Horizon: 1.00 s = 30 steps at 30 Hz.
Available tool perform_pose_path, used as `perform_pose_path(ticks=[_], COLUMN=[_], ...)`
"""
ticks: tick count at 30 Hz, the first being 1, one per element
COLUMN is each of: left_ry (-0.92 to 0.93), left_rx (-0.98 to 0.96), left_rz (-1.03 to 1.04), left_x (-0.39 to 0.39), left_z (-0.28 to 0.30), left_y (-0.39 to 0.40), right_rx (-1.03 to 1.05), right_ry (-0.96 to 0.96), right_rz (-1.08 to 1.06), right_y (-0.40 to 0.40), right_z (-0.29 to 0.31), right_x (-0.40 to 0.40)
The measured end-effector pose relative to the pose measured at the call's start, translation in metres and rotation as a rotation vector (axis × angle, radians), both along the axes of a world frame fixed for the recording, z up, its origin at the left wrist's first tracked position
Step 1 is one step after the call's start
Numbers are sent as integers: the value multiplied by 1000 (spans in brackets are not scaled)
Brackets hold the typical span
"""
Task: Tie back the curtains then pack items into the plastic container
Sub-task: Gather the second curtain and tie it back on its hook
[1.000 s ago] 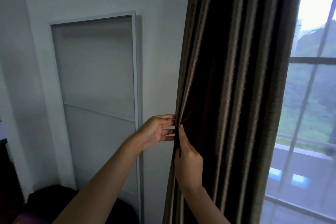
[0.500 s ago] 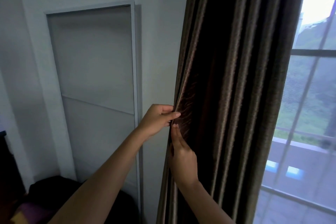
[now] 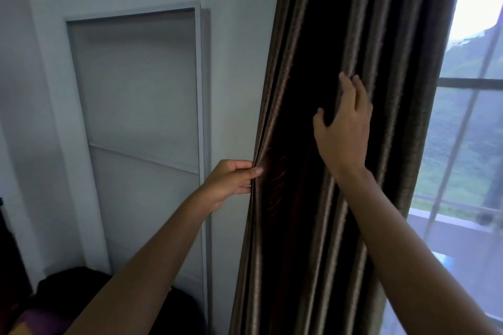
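A dark brown pleated curtain (image 3: 381, 35) hangs gathered in front of me, between the white wall and the window. My left hand (image 3: 231, 181) pinches the curtain's left edge at about waist height, thumb on top. Higher up, my right hand (image 3: 344, 128) lies flat on the folds near the curtain's middle, fingers spread and pointing up. No tie-back and no plastic container are in view.
A white framed panel (image 3: 136, 117) leans against the wall to the left of the curtain. A window (image 3: 473, 144) with a dark crossbar and a balcony outside is on the right. Dark bags or cushions (image 3: 68, 302) lie at the lower left.
My right hand has left the curtain's left edge and moved up and to the right onto the middle folds. My left hand has closed on that edge and stayed there.
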<state>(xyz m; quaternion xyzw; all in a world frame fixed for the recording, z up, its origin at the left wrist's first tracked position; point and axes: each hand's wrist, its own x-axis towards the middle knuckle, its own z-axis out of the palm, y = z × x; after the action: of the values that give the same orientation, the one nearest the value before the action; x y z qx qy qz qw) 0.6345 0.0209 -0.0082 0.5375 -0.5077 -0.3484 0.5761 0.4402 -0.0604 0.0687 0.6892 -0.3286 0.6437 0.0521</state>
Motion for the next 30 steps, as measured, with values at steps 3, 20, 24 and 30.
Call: perform_pose_path(ticks=[3, 20, 24, 30], left_ry=[24, 98, 101, 113], left_rx=[-4, 23, 29, 25], left_rz=[8, -19, -15, -40], left_x=[0, 3, 5, 3], left_z=[-1, -3, -3, 0], left_y=[-2, -8, -9, -7], right_rx=[22, 316, 364, 344], right_ry=[-11, -141, -70, -25], right_rz=[58, 475, 511, 506], right_y=[-12, 25, 30, 40], right_z=[8, -106, -136, -141], right_x=[2, 42, 50, 56])
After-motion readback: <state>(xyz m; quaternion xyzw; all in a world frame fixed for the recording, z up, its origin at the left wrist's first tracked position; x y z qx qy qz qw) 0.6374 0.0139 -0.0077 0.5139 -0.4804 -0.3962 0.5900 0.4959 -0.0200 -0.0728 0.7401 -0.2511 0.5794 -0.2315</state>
